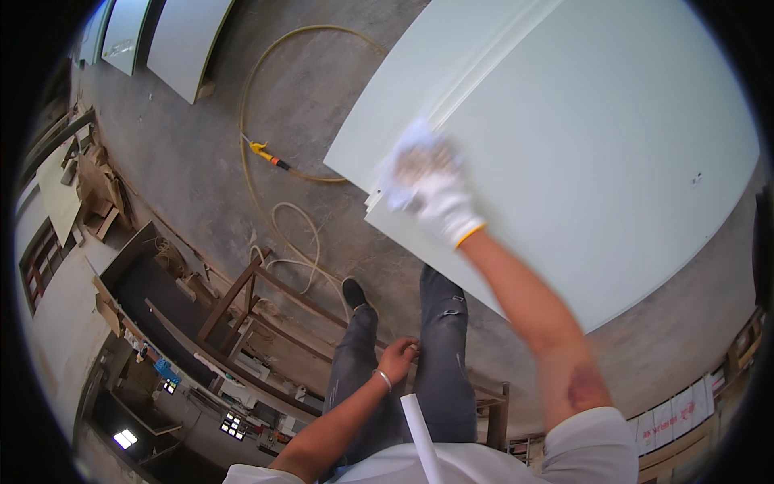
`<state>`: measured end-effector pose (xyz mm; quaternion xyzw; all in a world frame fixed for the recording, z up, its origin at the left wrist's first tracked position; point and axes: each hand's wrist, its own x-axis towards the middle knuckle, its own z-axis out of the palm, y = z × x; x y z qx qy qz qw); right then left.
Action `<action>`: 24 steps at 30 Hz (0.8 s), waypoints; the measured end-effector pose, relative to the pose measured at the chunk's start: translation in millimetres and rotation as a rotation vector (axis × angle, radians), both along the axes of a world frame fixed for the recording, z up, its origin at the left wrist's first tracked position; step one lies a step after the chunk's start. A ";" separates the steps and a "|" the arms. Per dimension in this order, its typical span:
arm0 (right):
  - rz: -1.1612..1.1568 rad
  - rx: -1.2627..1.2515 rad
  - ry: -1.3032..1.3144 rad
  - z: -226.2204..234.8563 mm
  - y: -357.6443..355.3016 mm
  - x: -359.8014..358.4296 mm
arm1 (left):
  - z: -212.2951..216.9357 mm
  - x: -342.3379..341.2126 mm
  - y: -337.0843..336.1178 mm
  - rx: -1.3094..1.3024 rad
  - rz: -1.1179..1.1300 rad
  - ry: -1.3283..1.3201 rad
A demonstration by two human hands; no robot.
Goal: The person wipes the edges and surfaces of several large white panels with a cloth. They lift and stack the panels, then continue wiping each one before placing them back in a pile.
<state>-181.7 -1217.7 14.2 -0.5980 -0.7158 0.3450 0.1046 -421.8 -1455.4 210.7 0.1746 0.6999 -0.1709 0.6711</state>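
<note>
My right hand point(431, 181), in a white knitted glove with a yellow cuff, is blurred by motion. It grips a bunched white cloth point(399, 149) against a large pale green-white panel point(597, 169), close to the panel's left edge. Beneath, a second pale panel point(363, 133) juts out to the left, with a stepped strip along the seam between the two. Down by my thigh, my bare left hand point(397, 359) has its fingers curled, with a bracelet on the wrist. Whatever those fingers may hold is hidden.
A yellow air blow gun point(262, 152) on a looped hose point(243, 105) lies on the concrete floor to the left. More panels point(184, 48) stand at the far left. A wooden frame point(242, 298) is beside my legs, and cardboard scraps point(98, 189) are piled along the left side.
</note>
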 end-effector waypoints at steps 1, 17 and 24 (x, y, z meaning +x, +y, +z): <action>0.039 -0.129 0.084 15.1 -19.9 -47.3 | 3.3 -0.9 2.6 0.011 0.008 0.001; -0.958 -1.133 1.243 92.0 -143.4 -168.7 | -8.7 -87.7 19.8 0.144 -0.262 -0.176; -1.285 -0.918 1.327 137.6 -75.6 -203.8 | -5.7 -203.4 102.1 0.405 -0.112 -0.131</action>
